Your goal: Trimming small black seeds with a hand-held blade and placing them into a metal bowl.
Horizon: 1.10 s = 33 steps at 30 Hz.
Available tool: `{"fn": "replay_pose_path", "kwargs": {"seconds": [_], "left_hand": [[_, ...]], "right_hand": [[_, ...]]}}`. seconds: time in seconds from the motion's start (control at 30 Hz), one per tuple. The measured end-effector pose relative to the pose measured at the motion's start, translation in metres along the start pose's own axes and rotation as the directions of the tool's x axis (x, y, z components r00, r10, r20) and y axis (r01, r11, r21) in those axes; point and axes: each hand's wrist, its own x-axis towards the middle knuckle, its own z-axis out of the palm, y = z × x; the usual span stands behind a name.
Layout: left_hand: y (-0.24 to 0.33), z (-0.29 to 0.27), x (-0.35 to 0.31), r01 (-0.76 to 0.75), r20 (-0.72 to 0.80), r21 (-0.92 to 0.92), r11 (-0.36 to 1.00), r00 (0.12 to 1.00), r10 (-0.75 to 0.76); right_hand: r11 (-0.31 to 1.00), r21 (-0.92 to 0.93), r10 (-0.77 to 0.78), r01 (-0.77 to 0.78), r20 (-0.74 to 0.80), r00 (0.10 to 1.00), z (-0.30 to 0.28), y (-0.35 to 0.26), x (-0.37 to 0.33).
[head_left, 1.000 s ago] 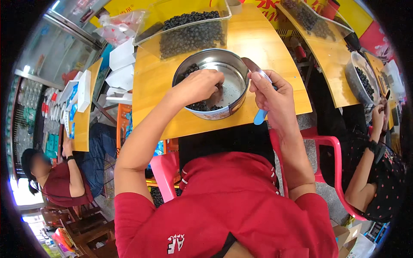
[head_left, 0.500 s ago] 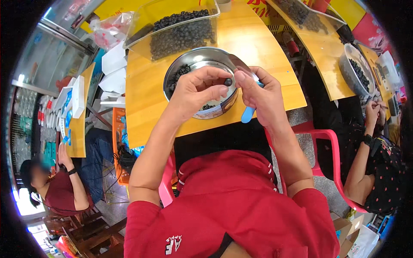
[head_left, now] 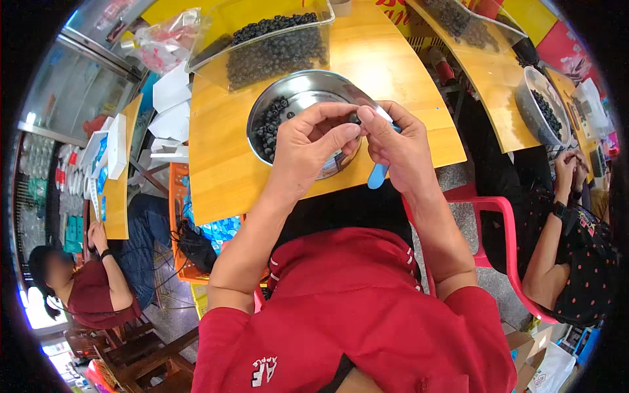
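Observation:
Between the thumb and forefinger of my left hand (head_left: 304, 141) is a small dark round piece (head_left: 354, 118), like a berry or bead, partly hidden by the fingertips. My right hand (head_left: 400, 141) is closed around a knife with a blue handle (head_left: 378, 175), its thumb tip against the piece. The blade is mostly hidden behind the right fingers. Both hands meet above the near right side of a round metal bowl (head_left: 253, 108). Several loose dark pieces (head_left: 267, 131) lie along the bowl's left side.
Behind the bowl, a clear plastic bin (head_left: 196, 65) of dark pieces stands on the yellow wooden table (head_left: 393, 78). An orange crate (head_left: 183, 252) with blue packets is at the left. Co-workers sit on both sides; a pink chair (head_left: 508, 223) stands at the right.
My left hand has moved slightly right, bringing the dark piece against my right thumb. More pieces in the bowl now show. The left co-worker's hands have come together.

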Motion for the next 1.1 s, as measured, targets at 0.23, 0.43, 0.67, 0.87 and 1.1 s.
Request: {"fn": "replay_pose_path", "kwargs": {"seconds": [0.23, 0.43, 0.67, 0.87, 1.1], "left_hand": [[-0.011, -0.007, 0.0, -0.047, 0.024, -0.045, 0.998, 0.999, 0.048], [-0.013, -0.008, 0.0, -0.003, 0.075, -0.267, 0.964, 0.997, 0.024], [-0.015, -0.006, 0.0, 0.006, 0.057, -0.212, 0.977, 0.998, 0.006], [-0.01, -0.01, 0.0, -0.022, 0.098, -0.112, 0.993, 0.995, 0.033], [-0.011, -0.013, 0.001, -0.044, 0.082, -0.131, 0.99, 0.995, 0.055]], "right_hand": [[0.989, 0.108, 0.097, -0.105, 0.08, 0.992, -0.002, -0.002, 0.0], [0.998, 0.06, -0.013, 0.011, 0.028, 1.0, -0.002, -0.001, -0.001], [0.971, -0.123, -0.188, 0.206, 0.141, 0.972, 0.004, -0.01, -0.009], [0.986, -0.137, -0.062, 0.091, 0.206, 0.977, -0.002, -0.011, -0.008], [0.985, -0.126, -0.078, 0.116, 0.274, 0.959, 0.001, -0.015, -0.011]]}}
